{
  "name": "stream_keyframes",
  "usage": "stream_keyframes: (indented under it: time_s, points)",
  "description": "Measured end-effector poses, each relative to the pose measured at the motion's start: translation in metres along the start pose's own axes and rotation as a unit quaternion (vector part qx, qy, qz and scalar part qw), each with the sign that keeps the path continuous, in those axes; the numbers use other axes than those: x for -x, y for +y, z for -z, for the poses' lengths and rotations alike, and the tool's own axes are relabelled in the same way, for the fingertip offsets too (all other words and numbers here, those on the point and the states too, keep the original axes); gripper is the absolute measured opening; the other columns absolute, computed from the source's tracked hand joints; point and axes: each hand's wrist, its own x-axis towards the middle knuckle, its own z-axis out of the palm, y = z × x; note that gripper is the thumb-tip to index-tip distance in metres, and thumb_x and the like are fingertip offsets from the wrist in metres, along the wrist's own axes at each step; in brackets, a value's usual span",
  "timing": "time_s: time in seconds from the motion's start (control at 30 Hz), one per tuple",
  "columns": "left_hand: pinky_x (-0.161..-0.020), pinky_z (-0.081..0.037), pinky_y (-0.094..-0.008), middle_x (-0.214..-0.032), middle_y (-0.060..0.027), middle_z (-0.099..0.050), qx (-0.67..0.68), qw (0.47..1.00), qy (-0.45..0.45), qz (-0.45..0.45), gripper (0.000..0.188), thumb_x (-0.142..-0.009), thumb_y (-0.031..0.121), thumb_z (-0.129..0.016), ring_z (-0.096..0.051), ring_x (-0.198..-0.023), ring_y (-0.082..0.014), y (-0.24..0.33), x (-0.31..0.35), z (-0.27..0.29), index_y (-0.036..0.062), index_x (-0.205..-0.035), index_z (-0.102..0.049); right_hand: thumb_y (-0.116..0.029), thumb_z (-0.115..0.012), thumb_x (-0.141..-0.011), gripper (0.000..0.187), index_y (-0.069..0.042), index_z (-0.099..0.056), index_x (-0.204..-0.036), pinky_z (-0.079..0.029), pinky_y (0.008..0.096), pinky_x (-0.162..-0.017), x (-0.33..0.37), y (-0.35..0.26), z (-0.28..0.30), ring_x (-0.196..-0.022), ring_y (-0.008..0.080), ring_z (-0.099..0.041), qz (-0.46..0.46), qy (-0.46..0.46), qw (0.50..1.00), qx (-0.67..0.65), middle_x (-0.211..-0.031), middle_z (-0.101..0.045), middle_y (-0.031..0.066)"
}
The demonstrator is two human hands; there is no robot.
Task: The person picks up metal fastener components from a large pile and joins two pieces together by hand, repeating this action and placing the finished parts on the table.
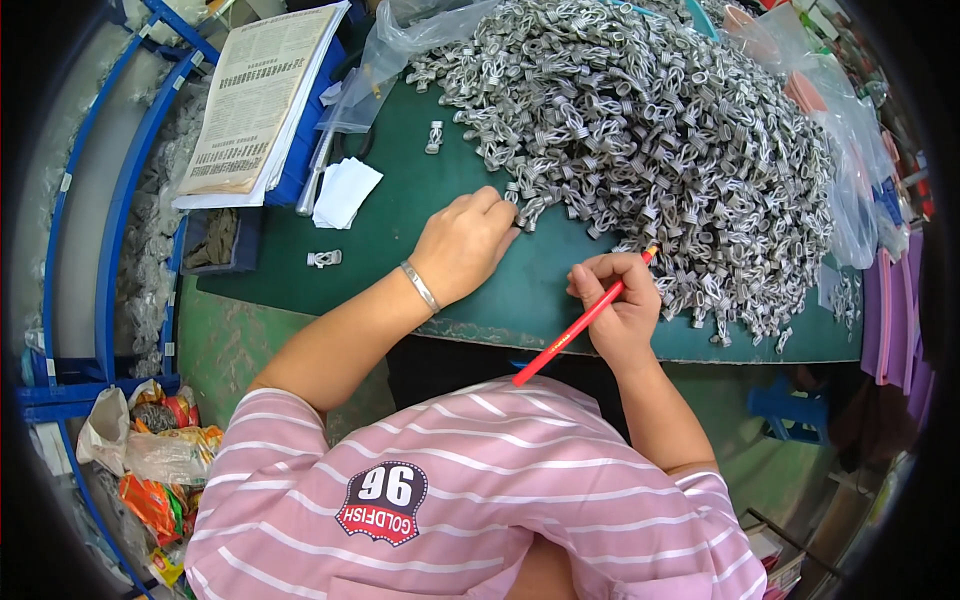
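A large heap of small silver-grey metal clips (640, 130), each with a ribbed band and looped ends, covers the far right of the green table (390, 225). My left hand (465, 245), with a silver bracelet at its wrist, lies at the heap's near left edge. Its fingers are curled together; what they pinch, if anything, is hidden. Closed around a slim red pencil (565, 340), my right hand (622, 305) hovers by the heap's near edge. The pencil slants from the heap down toward my shirt. Two single clips lie apart on the left: one clip (434, 137) farther off, another clip (324, 259) nearer.
Printed sheets (250, 100) rest on a blue box at the back left, beside white paper slips (346, 193). Clear plastic bags (850, 170) flank the heap. A blue rack (110, 220) stands left, with colourful wrappers (155, 490) below. A blue stool (790, 408) is under the table's right side.
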Motion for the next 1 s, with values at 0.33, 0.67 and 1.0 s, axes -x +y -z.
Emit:
stream_keyframes:
  time_s: [0.33,0.67,1.0]
  points:
    - [-0.057,-0.047,-0.0345,-0.072,-0.0064,-0.052,0.041,0.996,-0.047,-0.071,0.007,-0.069,0.009,-0.064,-0.056,-0.065,-0.0259,0.018,-0.004,-0.002,0.0074,-0.074,-0.06,0.0,-0.061,-0.078,0.013,-0.001,-0.048,-0.077,-0.044,0.0218,-0.055,-0.001,0.003,0.002,-0.061,0.0107,-0.055,-0.036,0.018,0.999,-0.003,-0.075,-0.061,0.0077]
    - [-0.059,-0.046,-0.0338,-0.077,-0.0144,-0.056,0.166,0.977,0.041,0.131,0.013,-0.079,0.007,-0.056,-0.057,-0.065,-0.0283,0.017,-0.01,0.005,0.0003,-0.09,-0.058,-0.005,-0.068,-0.067,0.025,-0.004,-0.047,-0.08,-0.042,0.0403,-0.061,-0.034,-0.005,-0.011,-0.072,0.0335,-0.051,0.103,-0.088,0.936,0.325,-0.073,-0.053,0.0122]
    - [-0.061,-0.046,-0.0371,-0.077,-0.0141,-0.054,0.128,0.983,-0.099,0.083,0.014,-0.076,0.003,-0.056,-0.055,-0.067,-0.0324,0.039,0.017,0.008,0.0021,-0.09,-0.061,-0.002,-0.067,-0.061,0.03,-0.005,-0.046,-0.082,-0.042,0.0412,-0.061,-0.032,-0.002,-0.009,-0.073,0.0324,-0.051,0.111,-0.078,0.926,0.352,-0.073,-0.053,0.0113]
